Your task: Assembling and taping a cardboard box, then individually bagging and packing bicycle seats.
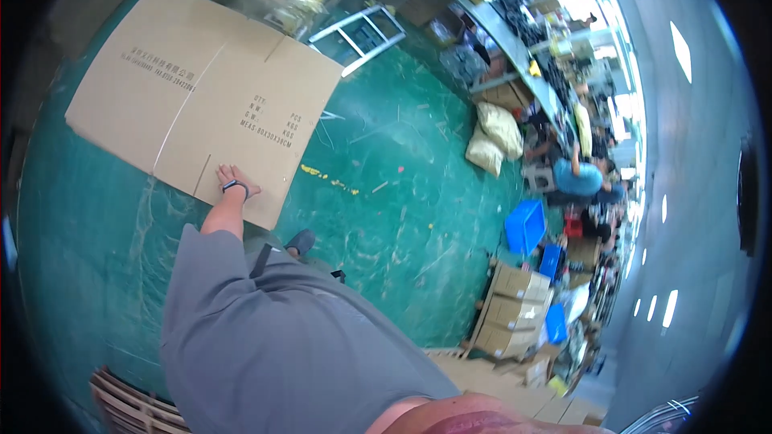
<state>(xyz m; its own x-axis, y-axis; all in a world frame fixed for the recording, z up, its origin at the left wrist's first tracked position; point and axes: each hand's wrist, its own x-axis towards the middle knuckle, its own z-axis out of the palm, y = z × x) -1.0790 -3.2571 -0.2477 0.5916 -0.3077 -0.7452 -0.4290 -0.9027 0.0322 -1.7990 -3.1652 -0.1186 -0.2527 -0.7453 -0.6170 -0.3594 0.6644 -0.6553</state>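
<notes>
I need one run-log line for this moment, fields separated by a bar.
left hand: flat on cardboard sheet, near its edge | right hand: not in view | cardboard sheet: unfolded, lying on green floor | shoe: beside sheet

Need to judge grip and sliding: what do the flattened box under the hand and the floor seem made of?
Flattened box: likely corrugated cardboard, matte brown, with fold creases. Floor: seems a hard painted or coated surface, glossy green, scuffed with pale scratches. The left hand rests on the box edge.

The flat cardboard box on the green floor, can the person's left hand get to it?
Probably yes: the left hand already rests flat on the near edge of the flattened cardboard box, with nothing between them. The right hand is out of view.
</notes>
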